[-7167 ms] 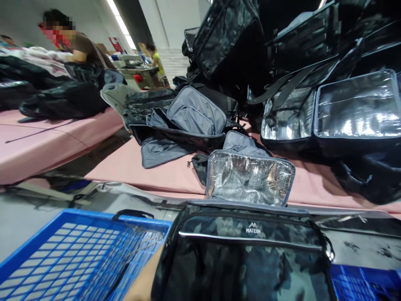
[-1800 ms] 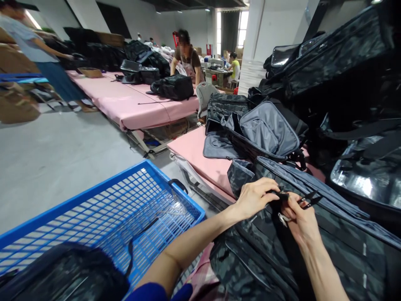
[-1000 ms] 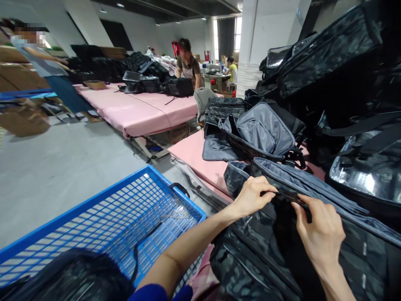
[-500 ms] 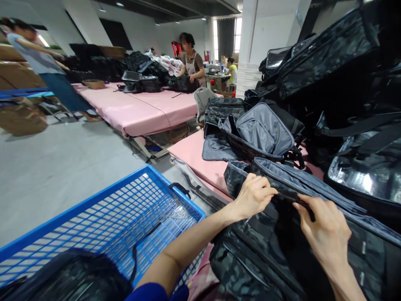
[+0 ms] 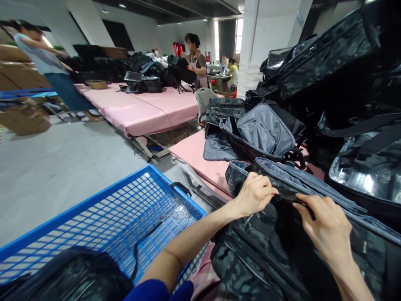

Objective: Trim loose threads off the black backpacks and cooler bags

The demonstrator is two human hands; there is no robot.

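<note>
A dark camouflage backpack [image 5: 257,255] lies on its side in front of me, its grey-lined edge [image 5: 313,188] facing up. My left hand [image 5: 254,193] is closed in a pinch on a black strap [image 5: 285,197] at the bag's top edge. My right hand [image 5: 326,228] rests just to the right, fingers curled onto the same strap and the bag's surface.
A blue plastic crate [image 5: 103,225] stands at lower left with a black bag [image 5: 72,274] in it. An open grey-lined bag [image 5: 260,129] lies on the pink table [image 5: 200,161]. Stacked bags [image 5: 328,54] fill the right. People work at another pink table [image 5: 140,108] behind.
Since 1.8 s ago my right hand has let go of the clip it was pinching and flattened onto the strap. The person at the far table has lifted a black bag.
</note>
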